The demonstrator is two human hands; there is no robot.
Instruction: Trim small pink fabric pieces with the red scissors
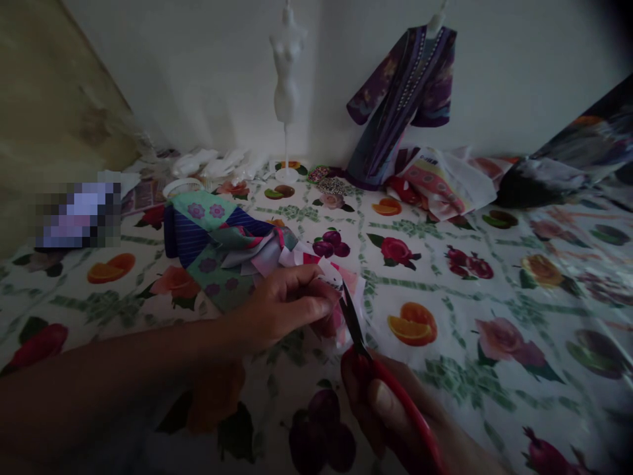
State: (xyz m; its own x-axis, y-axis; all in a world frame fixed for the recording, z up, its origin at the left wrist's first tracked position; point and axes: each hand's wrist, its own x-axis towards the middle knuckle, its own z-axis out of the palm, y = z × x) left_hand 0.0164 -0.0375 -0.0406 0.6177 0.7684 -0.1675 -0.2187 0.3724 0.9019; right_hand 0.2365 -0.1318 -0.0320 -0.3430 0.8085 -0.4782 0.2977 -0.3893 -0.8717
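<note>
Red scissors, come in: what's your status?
Left hand pinching white scrap. Right hand holding scissors, tips at scrap's edge. Left hand close to blades.

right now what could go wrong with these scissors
The blades of the red-handled scissors in the right hand point at the left hand, so a slip might nick a fingertip. Fabric scraps bunch just behind the piece being held, so a stray layer could get cut too. The scene is dim, which may make the cut line hard to judge.

The scissors [413,412] have red handles; the robe [390,112] is purple; fruits and flowers pattern the white tablecloth [445,330].
</note>
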